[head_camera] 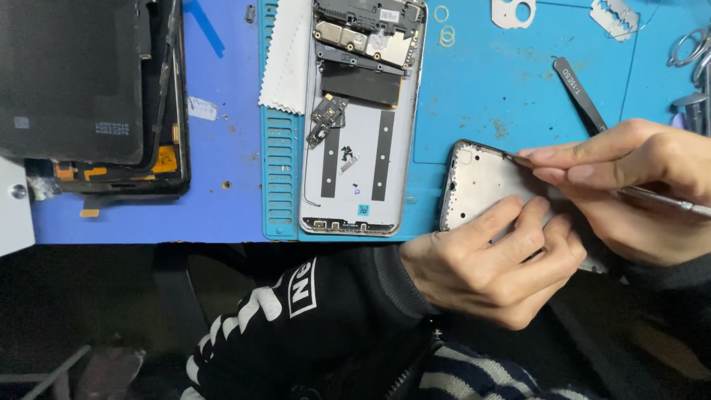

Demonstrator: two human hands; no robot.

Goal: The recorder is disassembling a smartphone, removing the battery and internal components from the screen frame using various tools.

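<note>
My left hand [495,263] grips the lower edge of a silver phone frame [480,181] that lies at the front edge of the blue mat. My right hand [633,181] holds a thin metal tool [670,201] like a pen, its tip touching the frame's upper right edge. Left of the frame lies an opened phone body [355,163] with bare circuit boards, black adhesive strips and small loose parts on it.
A white cloth [285,55] lies beside the opened phone. Dark tablet parts [89,89] are stacked at the far left. Black tweezers [581,92], small rings [446,33], a razor blade [615,16] and scissors [692,48] rest on the mat [489,89].
</note>
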